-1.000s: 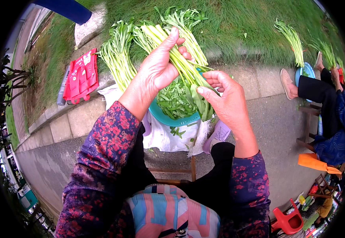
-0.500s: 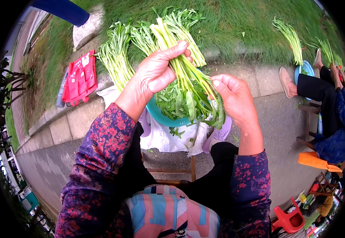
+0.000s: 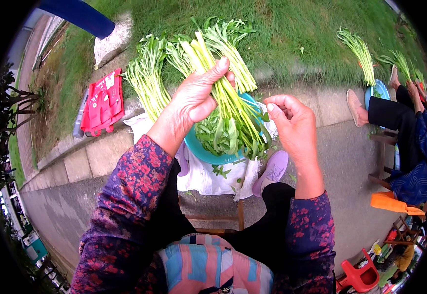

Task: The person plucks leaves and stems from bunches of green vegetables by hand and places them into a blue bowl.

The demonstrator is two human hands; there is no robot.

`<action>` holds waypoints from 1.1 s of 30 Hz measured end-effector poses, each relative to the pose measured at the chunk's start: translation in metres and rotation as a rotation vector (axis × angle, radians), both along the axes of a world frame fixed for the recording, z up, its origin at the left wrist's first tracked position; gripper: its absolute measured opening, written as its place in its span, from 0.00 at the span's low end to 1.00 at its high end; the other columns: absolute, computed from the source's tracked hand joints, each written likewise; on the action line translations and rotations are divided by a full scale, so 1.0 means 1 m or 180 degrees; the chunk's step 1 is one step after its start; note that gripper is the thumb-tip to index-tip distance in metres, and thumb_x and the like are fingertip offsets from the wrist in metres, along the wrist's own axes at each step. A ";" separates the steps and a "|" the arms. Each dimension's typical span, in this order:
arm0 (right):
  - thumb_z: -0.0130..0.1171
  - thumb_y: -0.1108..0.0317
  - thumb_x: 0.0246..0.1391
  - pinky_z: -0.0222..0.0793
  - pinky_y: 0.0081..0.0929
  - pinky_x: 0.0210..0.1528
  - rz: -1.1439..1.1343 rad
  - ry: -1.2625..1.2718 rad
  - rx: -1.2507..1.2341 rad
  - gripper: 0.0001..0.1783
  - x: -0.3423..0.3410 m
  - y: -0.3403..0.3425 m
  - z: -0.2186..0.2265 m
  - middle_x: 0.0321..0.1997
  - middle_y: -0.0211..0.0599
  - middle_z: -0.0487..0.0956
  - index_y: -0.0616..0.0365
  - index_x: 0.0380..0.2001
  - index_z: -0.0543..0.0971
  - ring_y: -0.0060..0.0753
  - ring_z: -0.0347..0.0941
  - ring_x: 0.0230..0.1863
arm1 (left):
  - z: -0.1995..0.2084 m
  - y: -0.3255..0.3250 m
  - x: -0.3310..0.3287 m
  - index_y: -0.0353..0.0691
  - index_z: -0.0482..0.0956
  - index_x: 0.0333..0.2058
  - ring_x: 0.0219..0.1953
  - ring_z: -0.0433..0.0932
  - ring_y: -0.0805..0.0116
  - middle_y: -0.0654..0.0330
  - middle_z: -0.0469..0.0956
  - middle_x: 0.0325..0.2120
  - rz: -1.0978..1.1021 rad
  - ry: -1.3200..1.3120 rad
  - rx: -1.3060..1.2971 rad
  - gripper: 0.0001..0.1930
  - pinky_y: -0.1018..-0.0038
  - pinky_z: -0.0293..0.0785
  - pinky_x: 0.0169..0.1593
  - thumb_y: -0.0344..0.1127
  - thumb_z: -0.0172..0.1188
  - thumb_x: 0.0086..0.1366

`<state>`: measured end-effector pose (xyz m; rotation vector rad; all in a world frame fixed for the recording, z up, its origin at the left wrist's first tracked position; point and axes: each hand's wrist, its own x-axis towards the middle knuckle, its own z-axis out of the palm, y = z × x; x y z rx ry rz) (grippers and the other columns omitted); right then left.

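Note:
My left hand [image 3: 196, 95] is wrapped around a bunch of leafy green vegetable stalks [image 3: 229, 105], thick pale ends up and leaves hanging down. Beneath it stands a turquoise basin [image 3: 207, 156] holding loose green leaves [image 3: 204, 131]. My right hand [image 3: 296, 122] is just right of the leaves, thumb and forefinger pinched together; whether anything small is between them cannot be made out. Beyond the basin, further bundles of the same greens [image 3: 147, 81] lie along the grass edge, one of them [image 3: 233, 46] behind the held bunch.
White sacking [image 3: 194, 177] lies under the basin, between my lilac shoes [image 3: 275, 167]. A red bag [image 3: 104, 104] rests on the kerb at left, near a blue post [image 3: 83, 18]. At right sits another person [image 3: 395, 115] by a blue basin [image 3: 380, 89]. A red plastic chair [image 3: 360, 274] stands lower right.
My right hand has come away from the leaves, slightly to the right, with its fingertips now pinched. The left hand still grips the bunch. The whole view has shifted slightly.

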<state>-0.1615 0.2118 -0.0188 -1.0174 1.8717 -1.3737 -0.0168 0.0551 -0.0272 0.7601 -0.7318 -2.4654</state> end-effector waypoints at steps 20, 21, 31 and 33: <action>0.50 0.64 0.59 0.66 0.20 0.36 0.0526 -0.2403 0.0298 0.15 0.001 0.002 0.026 0.28 0.34 0.77 0.67 0.39 0.75 0.22 0.71 0.28 | 0.016 0.013 -0.010 0.40 0.73 0.32 0.26 0.71 0.74 0.66 0.72 0.23 0.0015 -0.0653 -0.1017 0.12 0.77 0.70 0.33 0.37 0.66 0.56; 0.50 0.64 0.60 0.67 0.21 0.36 0.0474 -0.2576 0.0304 0.15 0.001 0.002 0.026 0.28 0.35 0.77 0.67 0.40 0.75 0.23 0.71 0.29 | 0.015 0.007 -0.007 0.40 0.73 0.32 0.25 0.72 0.74 0.65 0.72 0.23 0.0135 -0.0634 -0.0957 0.12 0.77 0.71 0.33 0.37 0.66 0.56; 0.51 0.67 0.58 0.68 0.19 0.33 0.0618 -0.1834 0.0787 0.12 -0.007 0.009 0.018 0.28 0.35 0.78 0.66 0.37 0.77 0.21 0.72 0.28 | 0.020 -0.030 0.014 0.42 0.72 0.32 0.25 0.73 0.71 0.64 0.73 0.22 0.0727 -0.0372 -0.0556 0.12 0.72 0.74 0.32 0.38 0.66 0.56; 0.51 0.69 0.57 0.67 0.19 0.29 0.0669 -0.1317 0.0861 0.10 -0.005 0.008 0.011 0.27 0.33 0.78 0.66 0.33 0.77 0.20 0.71 0.25 | 0.021 -0.031 0.014 0.42 0.72 0.32 0.24 0.73 0.71 0.64 0.73 0.22 0.0689 -0.0403 -0.0558 0.12 0.72 0.74 0.32 0.38 0.66 0.56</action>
